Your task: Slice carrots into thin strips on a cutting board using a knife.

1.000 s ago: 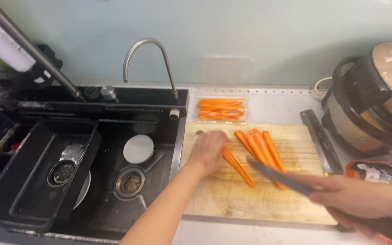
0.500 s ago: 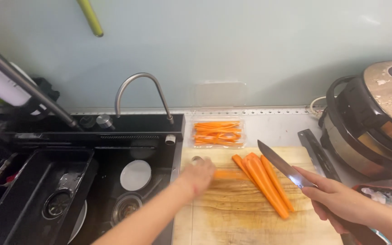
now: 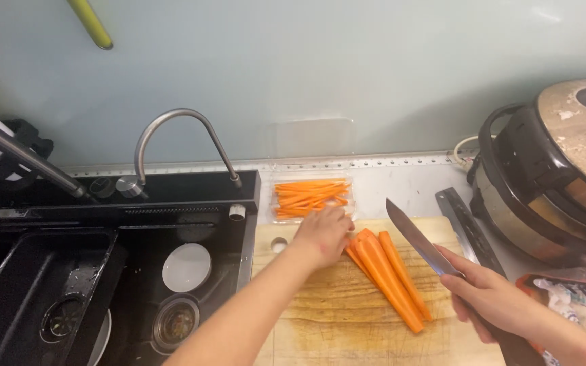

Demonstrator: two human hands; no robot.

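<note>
Orange carrot wedges (image 3: 388,278) heaped on wooden cutting board (image 3: 334,305). Left hand (image 3: 325,232) at board's far edge, grip unclear, beside tray of carrot sticks (image 3: 310,197). Right hand (image 3: 493,298) closed round knife (image 3: 418,238) over board's right side.

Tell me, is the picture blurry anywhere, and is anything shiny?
Head view: mostly sharp; the left hand looks slightly smeared; the knife in the right hand gleams, the faucet carries a bright glint; soft, even light, faint shadows on the cutting board.

Bare cutting board (image 3: 347,325) front; cooker (image 3: 551,176) blocks right side.
</note>
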